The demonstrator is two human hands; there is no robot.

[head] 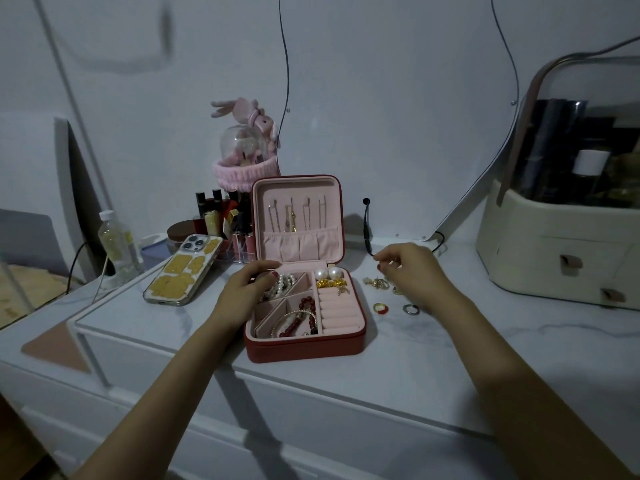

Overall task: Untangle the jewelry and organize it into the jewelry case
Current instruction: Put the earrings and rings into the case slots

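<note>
Jewelry case [304, 344]: red, open, pink-lined.

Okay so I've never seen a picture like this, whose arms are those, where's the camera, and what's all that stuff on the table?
The camera is worn on a person's head and looks down, so the two arms are that person's own. On the white table an open red jewelry case holds a pearl strand, a red bead bracelet and two pearl earrings. The left hand rests on the case's left edge. The right hand pinches something small; I cannot tell what. Beside the case lie a gold jewelry pile, a red ring and a dark ring. A phone lies at the left.
</note>
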